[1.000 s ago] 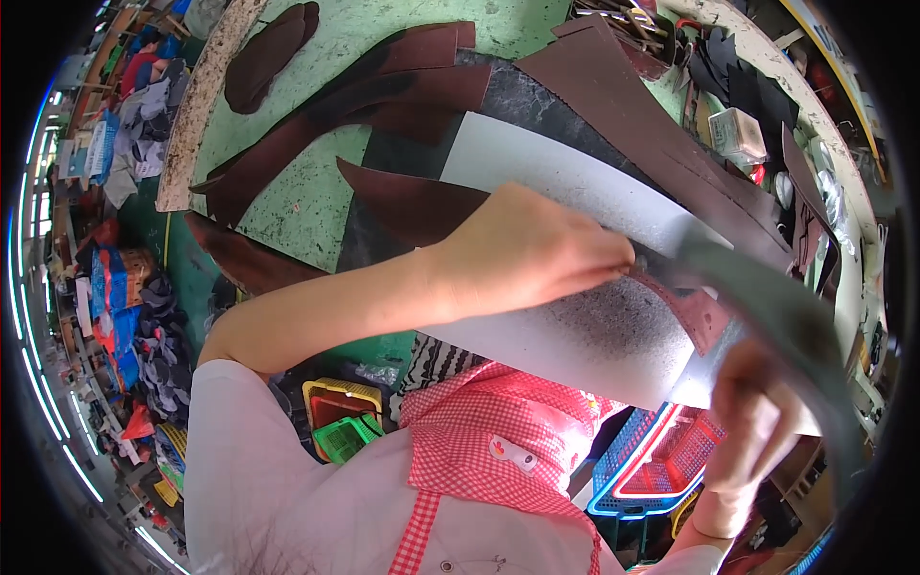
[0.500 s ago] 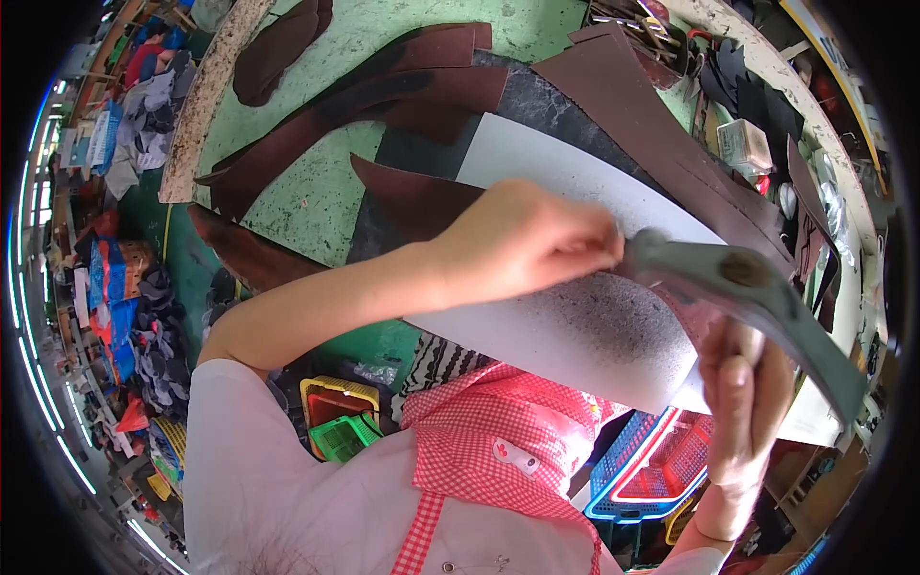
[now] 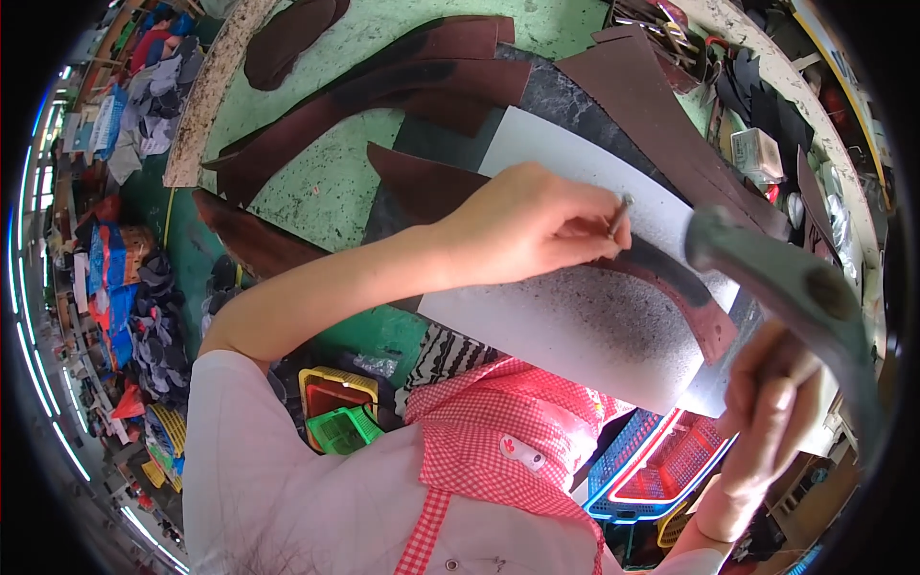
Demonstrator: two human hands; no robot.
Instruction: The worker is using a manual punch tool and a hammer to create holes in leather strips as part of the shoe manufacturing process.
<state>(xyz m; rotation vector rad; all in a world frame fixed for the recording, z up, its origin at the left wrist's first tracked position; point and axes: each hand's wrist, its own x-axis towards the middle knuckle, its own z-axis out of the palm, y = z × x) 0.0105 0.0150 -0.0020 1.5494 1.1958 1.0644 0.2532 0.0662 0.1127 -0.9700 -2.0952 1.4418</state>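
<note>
My left hand (image 3: 561, 220) pinches a thin metal punch (image 3: 619, 217) upright over a curved strip of dark brown leather (image 3: 695, 307). The strip lies on a white board (image 3: 537, 316) speckled with dark marks; its left part is hidden under my hand and forearm. At the right, my right hand (image 3: 771, 398) grips the handle of a hammer (image 3: 767, 254). The grey metal hammer head is raised, its round face apart from the punch and to the right of it.
Several curved brown leather pieces (image 3: 383, 91) lie across the green table (image 3: 316, 182). A long brown piece (image 3: 661, 125) rests beyond the board. Far right stands a clear plastic box (image 3: 757, 153). Below the table edge are a blue basket (image 3: 613, 479) and a green basket (image 3: 345, 431).
The hammer has moved right, away from the punch, with my right hand. The punch top and the strip's right end now show. My left hand stays over the strip.
</note>
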